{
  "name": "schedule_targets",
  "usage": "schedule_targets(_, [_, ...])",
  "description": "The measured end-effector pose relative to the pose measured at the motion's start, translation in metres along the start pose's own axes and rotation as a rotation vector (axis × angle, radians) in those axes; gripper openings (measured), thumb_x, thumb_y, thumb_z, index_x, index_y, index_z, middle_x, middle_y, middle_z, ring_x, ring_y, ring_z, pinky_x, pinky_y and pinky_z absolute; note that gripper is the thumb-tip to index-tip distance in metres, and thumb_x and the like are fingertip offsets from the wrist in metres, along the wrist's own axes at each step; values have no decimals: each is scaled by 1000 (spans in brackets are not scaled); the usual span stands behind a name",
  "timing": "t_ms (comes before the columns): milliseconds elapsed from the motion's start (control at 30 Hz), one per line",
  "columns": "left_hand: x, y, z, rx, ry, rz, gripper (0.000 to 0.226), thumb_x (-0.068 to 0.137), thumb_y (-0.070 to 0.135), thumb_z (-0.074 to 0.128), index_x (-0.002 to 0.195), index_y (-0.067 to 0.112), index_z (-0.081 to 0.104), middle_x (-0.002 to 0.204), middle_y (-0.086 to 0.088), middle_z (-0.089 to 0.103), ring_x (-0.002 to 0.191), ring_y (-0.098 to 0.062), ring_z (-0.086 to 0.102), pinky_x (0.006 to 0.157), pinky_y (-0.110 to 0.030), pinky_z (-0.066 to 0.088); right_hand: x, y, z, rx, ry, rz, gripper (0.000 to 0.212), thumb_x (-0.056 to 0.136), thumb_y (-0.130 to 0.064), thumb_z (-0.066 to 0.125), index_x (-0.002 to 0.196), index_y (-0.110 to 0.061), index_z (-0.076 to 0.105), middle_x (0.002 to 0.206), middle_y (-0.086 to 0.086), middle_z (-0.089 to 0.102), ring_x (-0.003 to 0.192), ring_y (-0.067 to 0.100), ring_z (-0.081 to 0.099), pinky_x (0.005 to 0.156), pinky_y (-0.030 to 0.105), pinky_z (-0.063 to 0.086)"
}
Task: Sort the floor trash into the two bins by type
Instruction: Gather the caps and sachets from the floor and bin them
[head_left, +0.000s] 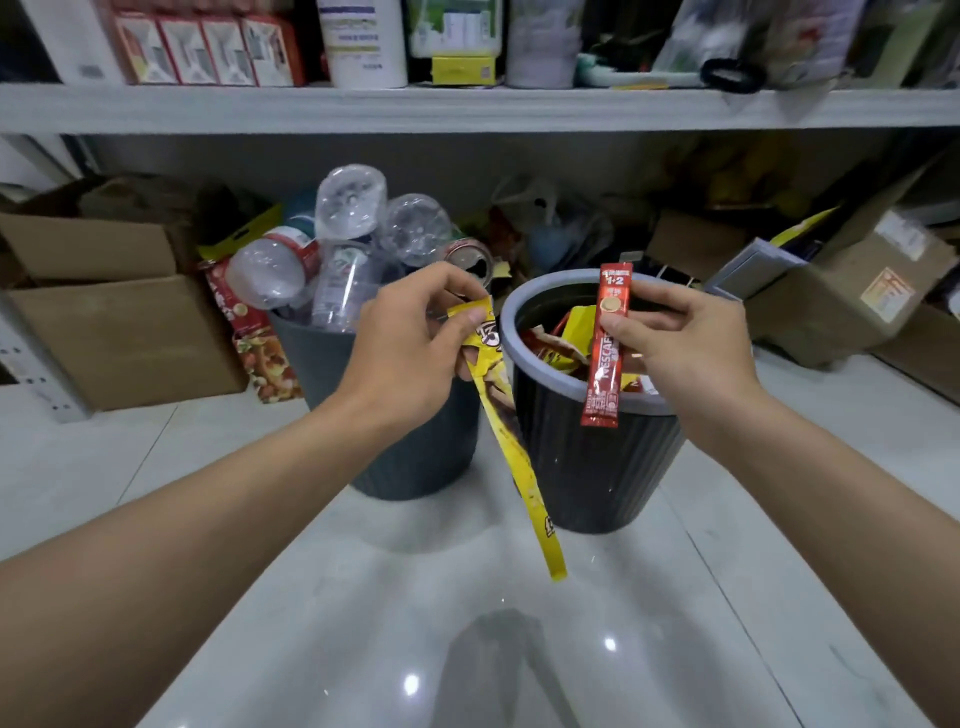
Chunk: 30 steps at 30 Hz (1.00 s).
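Hands both pinching sachets over the floor: left hand (402, 358) a long yellow wrapper (511, 441) hanging between the bottle-filled left bin (415, 457) and wrapper-filled right bin (597, 467), right hand (685, 345) a red Nescafe stick (607, 348) upright at that bin's rim.

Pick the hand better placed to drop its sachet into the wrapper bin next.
Right. The right hand pinches the red sachet over the near rim of the wrapper bin; the left hand holds its yellow sachet outside the rim, dangling between the bins.
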<state>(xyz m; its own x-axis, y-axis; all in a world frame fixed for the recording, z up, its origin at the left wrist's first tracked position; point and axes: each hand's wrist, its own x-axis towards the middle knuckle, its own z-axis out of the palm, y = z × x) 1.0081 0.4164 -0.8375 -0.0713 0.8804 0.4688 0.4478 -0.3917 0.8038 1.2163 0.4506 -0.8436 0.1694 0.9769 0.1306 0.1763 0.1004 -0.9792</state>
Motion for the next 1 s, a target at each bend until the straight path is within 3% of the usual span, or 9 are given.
schedule_targets(167, [17, 4, 23, -27, -2, 1, 7, 92, 5, 61, 94, 12, 64, 79, -6, 62, 50, -13, 61, 50, -22, 51, 41, 5, -15, 3, 84, 53, 44, 84, -18, 74, 126, -14, 60, 102, 1, 71, 89, 17, 71, 81, 41, 59])
schedule_targets(367, [32, 2, 39, -47, -15, -5, 8, 93, 5, 60, 94, 11, 64, 83, -13, 62, 50, -10, 61, 50, -19, 49, 72, 15, -18, -40, 83, 79, 45, 85, -17, 73, 127, -12, 59, 96, 0, 68, 83, 17, 70, 64, 30, 58])
schedule_targets(500, [47, 0, 44, -34, 7, -16, 7, 93, 7, 60, 93, 13, 65, 84, -12, 62, 52, -12, 63, 50, -20, 50, 85, 21, -23, -78, 102, 85, 45, 84, -18, 74, 126, -12, 60, 105, 7, 68, 85, 21, 71, 75, 39, 60])
schedule_targets(700, [80, 11, 50, -65, 63, 9, 8, 92, 5, 62, 90, 12, 64, 76, -5, 62, 52, -18, 64, 48, -23, 51, 100, 33, -35, -233, 145, 33, 41, 81, -24, 78, 119, -13, 66, 107, 4, 68, 96, 20, 67, 89, 39, 56])
schedule_targets(1000, [125, 0, 75, -33, 167, -17, 11, 92, 9, 62, 87, 19, 63, 75, -3, 67, 51, -12, 65, 49, -21, 49, 113, 42, -45, -280, 126, -31, 37, 84, -28, 75, 117, -14, 68, 102, 3, 70, 93, 18, 67, 88, 38, 56])
